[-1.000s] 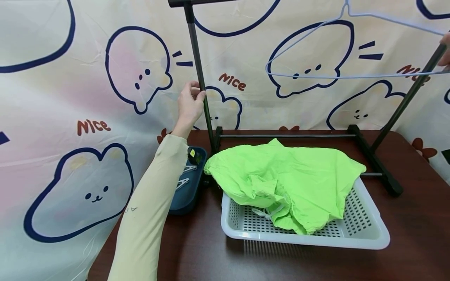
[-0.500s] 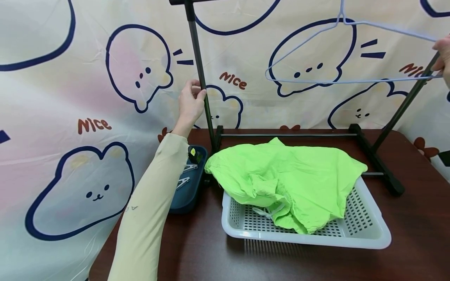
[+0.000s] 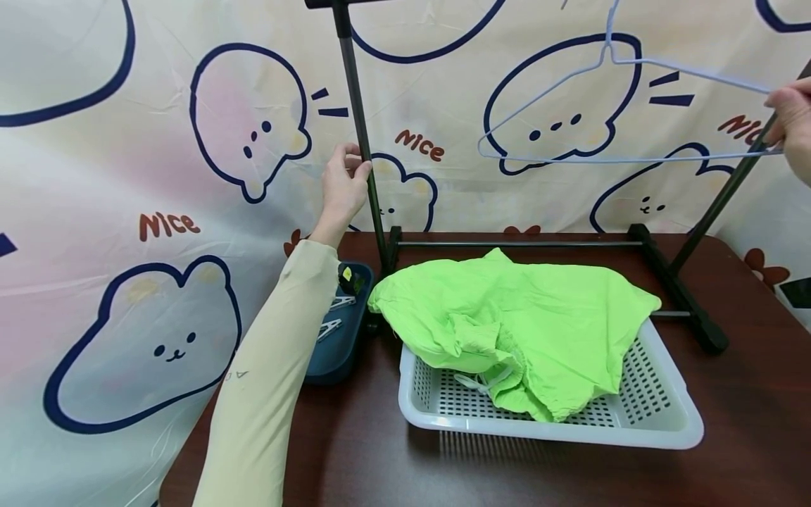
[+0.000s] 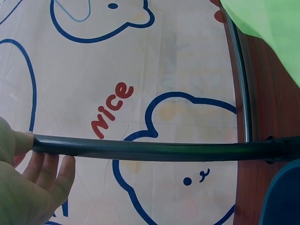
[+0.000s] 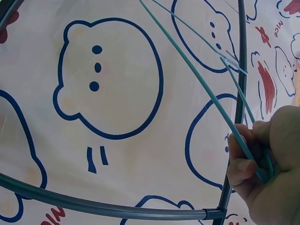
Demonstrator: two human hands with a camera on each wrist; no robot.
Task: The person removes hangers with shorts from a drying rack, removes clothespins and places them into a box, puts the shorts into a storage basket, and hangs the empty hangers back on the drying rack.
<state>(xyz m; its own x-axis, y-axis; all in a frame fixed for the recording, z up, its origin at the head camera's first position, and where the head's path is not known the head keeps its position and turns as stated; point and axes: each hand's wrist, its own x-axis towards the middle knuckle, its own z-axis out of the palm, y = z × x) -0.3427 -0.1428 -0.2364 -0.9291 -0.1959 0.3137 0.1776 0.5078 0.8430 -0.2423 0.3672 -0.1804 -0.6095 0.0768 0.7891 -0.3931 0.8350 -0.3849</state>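
Fingers of the left hand (image 3: pixel 342 186) curl round the rack's left upright pole (image 3: pixel 361 141), while the right hand (image 3: pixel 790 120) pinches one end of a pale blue wire hanger (image 3: pixel 608 105) (held up before the printed backdrop). Below, a bright green garment (image 3: pixel 526 324) lies in a white basket (image 3: pixel 665 422) on the worktop (image 3: pixel 747 472).
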